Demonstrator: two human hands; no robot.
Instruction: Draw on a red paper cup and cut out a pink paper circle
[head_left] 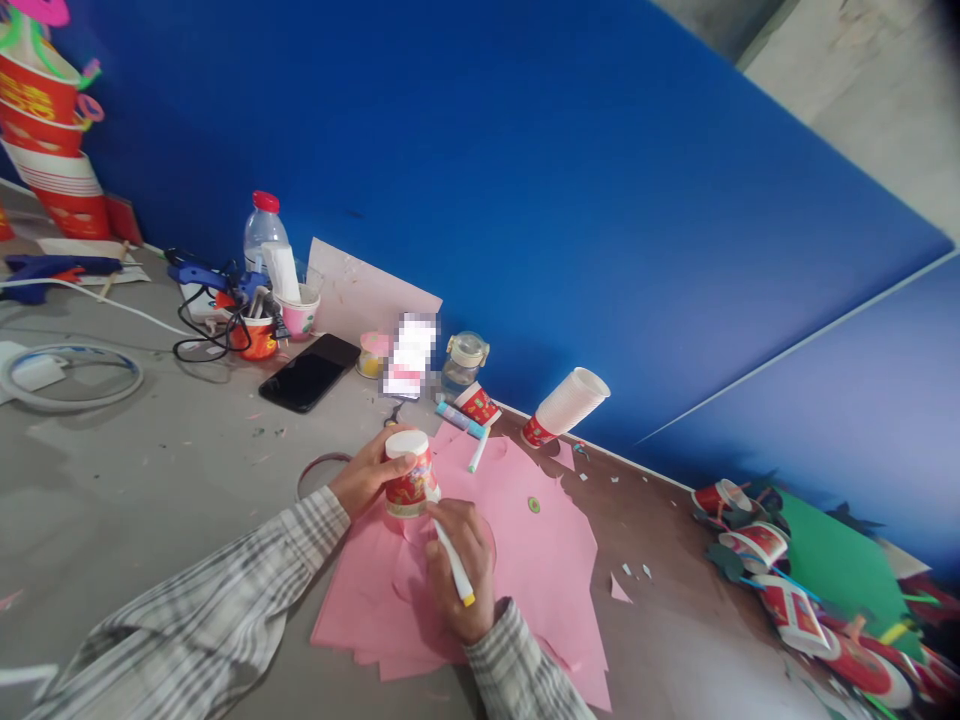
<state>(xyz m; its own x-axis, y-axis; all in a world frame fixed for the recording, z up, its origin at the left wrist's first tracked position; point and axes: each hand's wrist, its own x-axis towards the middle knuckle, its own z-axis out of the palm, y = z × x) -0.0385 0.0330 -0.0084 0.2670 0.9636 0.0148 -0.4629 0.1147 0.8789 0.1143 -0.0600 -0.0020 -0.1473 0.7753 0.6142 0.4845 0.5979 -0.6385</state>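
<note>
My left hand grips a red patterned paper cup that stands upside down, its white base facing up, over a stack of pink paper. In my right hand is a white marker with a yellow end, held like a pen. Its tip end is close to the cup's lower right side; whether it touches, I cannot tell. Just behind the cup, a marker cap or second white marker rests on the pink paper, beside a blue glue stick.
A stack of paper cups leans near the blue partition. Behind my left hand lie a black phone and a tape roll. Glass jar, bottle and corded glue gun stand farther back. Cup crafts occupy the right.
</note>
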